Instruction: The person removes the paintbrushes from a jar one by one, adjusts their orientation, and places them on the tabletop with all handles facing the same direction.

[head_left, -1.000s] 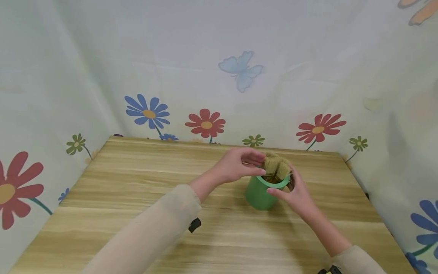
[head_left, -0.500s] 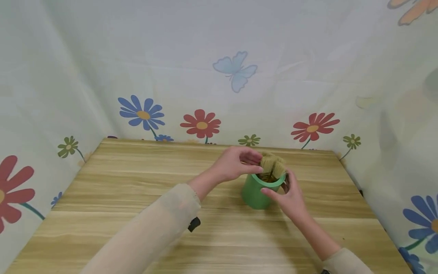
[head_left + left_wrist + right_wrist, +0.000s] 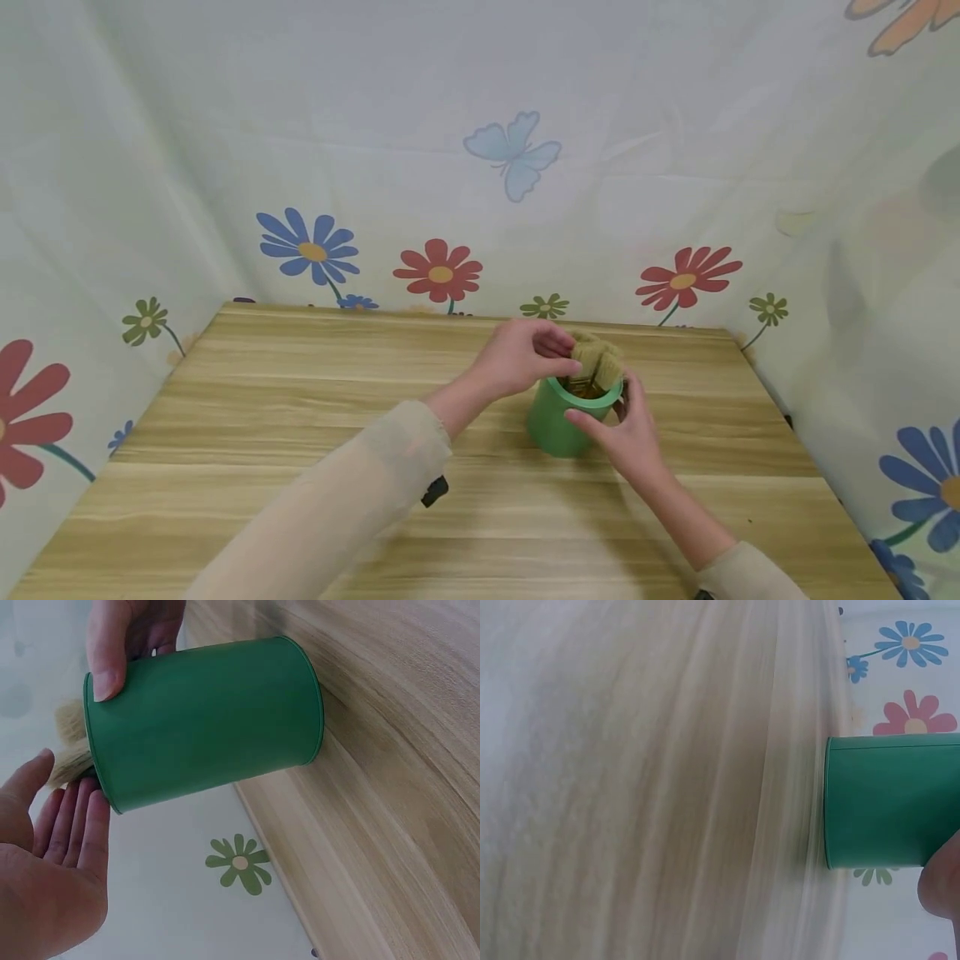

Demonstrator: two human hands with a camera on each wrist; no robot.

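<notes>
A green cylindrical can [image 3: 562, 427] stands upright on the table, right of the middle in the head view. Several paintbrushes [image 3: 597, 363] fill its mouth, pale bristles up and handles hidden inside. My right hand [image 3: 636, 433] grips the can near its rim, thumb on the near side and fingers partly hidden behind. On the other side, my left hand [image 3: 519, 358] has thumb and nearly straight fingers right at the bristles. In the left wrist view the left fingers [image 3: 71, 832] reach up to the rim and the thumb overlaps the bristles [image 3: 71, 761].
The wood-grain table [image 3: 337, 392] carries the can towards its far right part. A pale cloth printed with flowers and a butterfly [image 3: 513, 154] hangs behind and along both sides. My left forearm in a cream sleeve [image 3: 360, 500] crosses the table.
The head view has turned slightly, so everything sits a little further left in it. Both hands keep nearly the same place at the can, and the brushes stay in it.
</notes>
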